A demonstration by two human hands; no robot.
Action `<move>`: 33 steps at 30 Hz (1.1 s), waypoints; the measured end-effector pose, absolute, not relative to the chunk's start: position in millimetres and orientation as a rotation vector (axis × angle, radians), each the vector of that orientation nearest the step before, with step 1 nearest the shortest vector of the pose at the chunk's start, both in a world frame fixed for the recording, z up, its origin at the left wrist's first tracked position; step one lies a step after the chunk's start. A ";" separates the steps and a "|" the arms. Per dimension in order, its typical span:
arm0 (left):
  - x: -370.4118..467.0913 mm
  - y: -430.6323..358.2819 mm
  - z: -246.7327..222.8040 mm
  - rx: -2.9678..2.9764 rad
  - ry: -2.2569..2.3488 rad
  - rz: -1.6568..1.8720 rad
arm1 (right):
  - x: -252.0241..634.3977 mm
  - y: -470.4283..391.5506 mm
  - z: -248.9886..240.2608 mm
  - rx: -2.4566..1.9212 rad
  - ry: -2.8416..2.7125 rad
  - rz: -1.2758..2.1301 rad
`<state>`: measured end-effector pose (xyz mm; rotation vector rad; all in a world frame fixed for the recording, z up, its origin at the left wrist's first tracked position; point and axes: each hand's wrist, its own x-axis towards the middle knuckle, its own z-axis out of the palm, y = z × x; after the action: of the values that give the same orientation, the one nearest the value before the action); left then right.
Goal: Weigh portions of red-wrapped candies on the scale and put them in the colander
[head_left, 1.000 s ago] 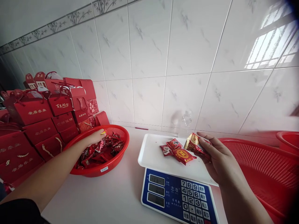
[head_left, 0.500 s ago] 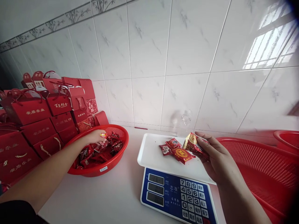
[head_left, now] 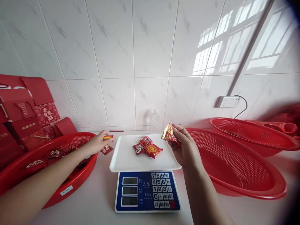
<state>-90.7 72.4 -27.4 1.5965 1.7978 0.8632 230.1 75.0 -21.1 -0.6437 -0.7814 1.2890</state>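
My left hand (head_left: 99,144) is closed on small wrapped candies, over the right rim of the left red basket (head_left: 70,188). Between its fingertips shows a red-and-yellow candy (head_left: 108,137), and below them hangs a dark red candy packet (head_left: 107,150). My right hand (head_left: 186,147) pinches a red-and-gold candy packet (head_left: 169,133) above the right side of the scale's white tray (head_left: 126,161). On the tray lie a round-printed red packet (head_left: 152,150) and two smaller red packets (head_left: 138,149), touching one another. The blue scale panel (head_left: 147,193) faces me; its display digits are too faint to read.
Red gift boxes (head_left: 18,106) are stacked at the left against the tiled wall. Two red baskets, a near one (head_left: 234,165) and a farther one (head_left: 255,134), stand to the right. A clear plastic bottle (head_left: 155,120) is behind the tray. A power strip (head_left: 228,102) is on the wall.
My left hand has come up out of the left basket toward the tray with candies in it. The view has swung right. My right hand still holds its packet near the tray.
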 end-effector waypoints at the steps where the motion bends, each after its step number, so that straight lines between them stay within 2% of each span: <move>1: -73.3 76.0 -29.2 1.614 1.751 0.844 | 230.8 74.0 -20.1 -0.628 -0.775 1.298; 6: -3.3 100.2 -34.8 1.735 1.579 0.765 | 230.6 68.6 -16.4 -0.553 -0.776 1.340; 10: 20.1 118.4 -31.7 1.772 1.505 0.695 | 232.4 67.2 -14.2 -0.519 -0.807 1.325; 15: 16.2 130.3 -30.4 1.740 1.476 0.640 | 239.1 68.8 -12.6 -0.509 -0.813 1.301; 24: -1.8 131.4 -44.9 1.670 1.493 0.804 | 240.0 70.7 -11.4 -0.510 -0.830 1.298; 33: -0.6 147.8 -44.3 1.765 1.578 0.814 | 237.1 66.9 -7.9 -0.539 -0.849 1.298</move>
<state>-0.6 147.8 -44.3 1.7647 1.5779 0.8138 237.1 66.9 -7.9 -0.5390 -0.8487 1.2980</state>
